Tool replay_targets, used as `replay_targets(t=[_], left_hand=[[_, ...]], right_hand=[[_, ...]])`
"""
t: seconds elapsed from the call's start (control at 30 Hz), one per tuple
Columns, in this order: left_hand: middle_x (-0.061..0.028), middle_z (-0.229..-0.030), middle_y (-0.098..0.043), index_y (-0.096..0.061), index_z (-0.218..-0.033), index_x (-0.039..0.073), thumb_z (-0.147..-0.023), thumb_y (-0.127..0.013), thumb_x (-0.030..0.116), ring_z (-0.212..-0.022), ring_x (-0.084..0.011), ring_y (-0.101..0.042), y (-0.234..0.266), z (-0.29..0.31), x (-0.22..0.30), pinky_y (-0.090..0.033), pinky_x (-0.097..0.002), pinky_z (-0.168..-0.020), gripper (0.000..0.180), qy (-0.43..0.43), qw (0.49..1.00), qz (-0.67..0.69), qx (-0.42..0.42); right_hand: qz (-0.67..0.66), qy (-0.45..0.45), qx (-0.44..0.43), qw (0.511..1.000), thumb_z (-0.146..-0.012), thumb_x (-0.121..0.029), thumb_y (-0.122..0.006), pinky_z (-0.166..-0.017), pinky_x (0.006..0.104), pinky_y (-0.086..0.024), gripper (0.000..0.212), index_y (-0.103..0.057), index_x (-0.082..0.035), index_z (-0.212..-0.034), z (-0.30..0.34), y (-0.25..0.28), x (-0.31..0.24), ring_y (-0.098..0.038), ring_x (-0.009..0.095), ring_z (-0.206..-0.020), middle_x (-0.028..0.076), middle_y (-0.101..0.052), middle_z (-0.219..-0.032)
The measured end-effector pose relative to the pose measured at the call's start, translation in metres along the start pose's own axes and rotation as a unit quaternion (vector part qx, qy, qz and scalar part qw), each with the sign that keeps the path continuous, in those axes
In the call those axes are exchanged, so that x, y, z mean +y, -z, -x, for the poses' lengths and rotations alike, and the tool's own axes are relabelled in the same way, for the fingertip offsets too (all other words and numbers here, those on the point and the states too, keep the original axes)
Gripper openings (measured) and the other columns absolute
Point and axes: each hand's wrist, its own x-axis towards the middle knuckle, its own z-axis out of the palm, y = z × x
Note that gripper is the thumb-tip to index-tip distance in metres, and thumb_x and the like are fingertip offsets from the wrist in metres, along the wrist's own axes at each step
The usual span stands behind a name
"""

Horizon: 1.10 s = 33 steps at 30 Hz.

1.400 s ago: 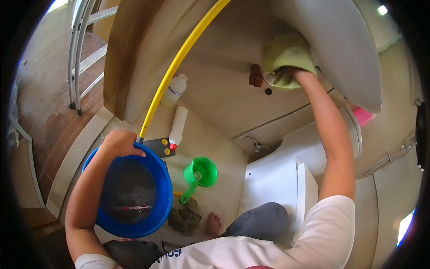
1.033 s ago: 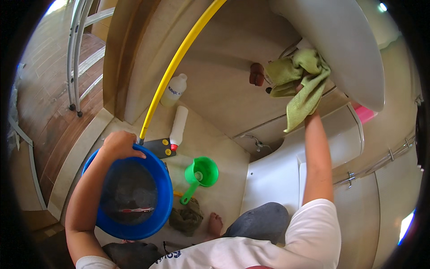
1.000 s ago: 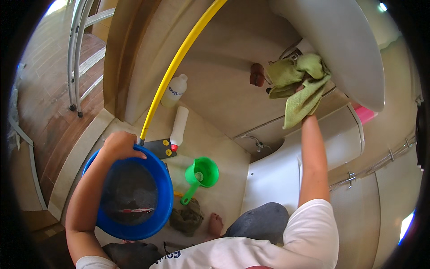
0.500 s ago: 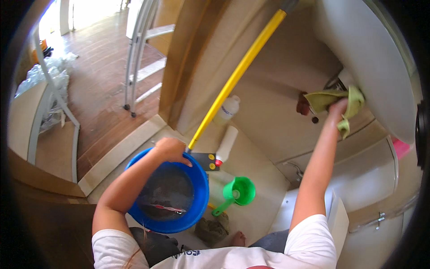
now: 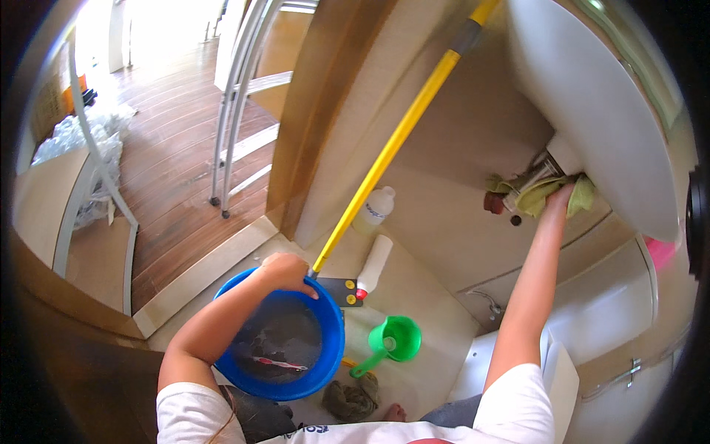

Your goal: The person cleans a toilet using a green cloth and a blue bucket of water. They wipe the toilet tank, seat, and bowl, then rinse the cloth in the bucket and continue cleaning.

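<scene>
My left hand (image 5: 285, 272) is closed over the far rim of a blue basin (image 5: 339, 344). Greyish water fills the basin's lower part, and a slim red-and-white toothbrush-like thing (image 5: 279, 364) lies in it. Out to the right, my right hand (image 5: 560, 198) grips a yellow-green cloth (image 5: 536, 198). The cloth is bunched around my fingers and lies against the metal pipe (image 5: 543, 164) below a white sink (image 5: 599, 96). My fingertips are covered by the cloth. Dark reddish-brown bits (image 5: 494, 202) are beside the pipe.
A yellow pole (image 5: 392, 148) slants up from the basin. Near it stand a white bottle (image 5: 379, 203) and a red-capped bottle (image 5: 374, 266). A green dipper (image 5: 397, 339) and a crumpled dark cloth (image 5: 350, 399) lie right of the basin. A ladder (image 5: 235, 111) stands beyond the doorway.
My right hand has drawn slightly down, and the cloth has gone from loosely spread to bunched along the pipe. My left hand stays on the basin rim. The view has shifted a little.
</scene>
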Motion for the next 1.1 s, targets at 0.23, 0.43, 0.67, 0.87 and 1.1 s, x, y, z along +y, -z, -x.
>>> replay_targets(t=[0.23, 0.43, 0.67, 0.87, 1.1], left_hand=[[-0.0124, -0.075, -0.062, -0.066, -0.077, 0.009, -0.056, -0.059, 0.067, -0.074, -0.0296, -0.06, -0.001, -0.005, 0.0, -0.047, -0.0395, -0.064, 0.062, -0.002, 1.0, 0.0, -0.006], [-0.0124, -0.076, -0.062, -0.065, -0.081, 0.009, -0.057, -0.06, 0.064, -0.076, -0.0288, -0.059, 0.01, 0.003, 0.011, -0.046, -0.0386, -0.066, 0.06, 0.01, 1.0, 0.007, 0.007], [-0.0122, -0.078, -0.062, -0.065, -0.084, 0.01, -0.056, -0.062, 0.062, -0.077, -0.0291, -0.059, 0.011, 0.004, 0.009, -0.046, -0.0384, -0.069, 0.06, 0.021, 1.0, 0.009, -0.008], [-0.0117, -0.074, -0.062, -0.065, -0.076, 0.008, -0.057, -0.058, 0.066, -0.074, -0.0285, -0.059, 0.004, 0.002, -0.002, -0.047, -0.0388, -0.066, 0.061, -0.01, 0.999, 0.014, 0.028], [-0.012, -0.072, -0.061, -0.065, -0.075, 0.007, -0.055, -0.057, 0.069, -0.073, -0.0284, -0.06, 0.001, -0.001, -0.005, -0.047, -0.0378, -0.064, 0.065, -0.014, 1.0, 0.002, 0.01]], right_hand=[[-0.1, -0.039, 0.06, 0.992, -0.089, -0.023, -0.036, -0.089, 0.0323, -0.039, 0.033, -0.046, -0.001, -0.11, -0.007, 0.007, -0.002, -0.05, 0.021, -0.099, 0.01, -0.05, -0.111], [0.122, -0.018, 0.106, 0.987, -0.086, -0.022, -0.047, -0.089, 0.0334, -0.036, 0.036, -0.045, 0.001, -0.114, 0.079, -0.02, -0.013, -0.047, 0.024, -0.103, 0.011, -0.05, -0.112], [0.697, 0.422, -0.262, 0.517, -0.07, -0.012, -0.051, -0.084, 0.0428, -0.033, 0.018, -0.059, -0.005, -0.085, 0.077, -0.026, -0.056, -0.052, 0.026, -0.097, 0.009, -0.06, -0.092], [0.864, 0.225, -0.448, 0.039, -0.077, -0.016, -0.044, -0.094, 0.0407, -0.028, 0.028, -0.063, -0.006, -0.095, 0.033, -0.09, -0.022, -0.055, 0.023, -0.096, 0.011, -0.062, -0.094], [0.806, 0.314, -0.465, 0.19, -0.077, -0.014, -0.045, -0.091, 0.0361, -0.032, 0.025, -0.062, -0.007, -0.094, 0.026, -0.07, -0.029, -0.055, 0.024, -0.094, 0.012, -0.062, -0.09]])
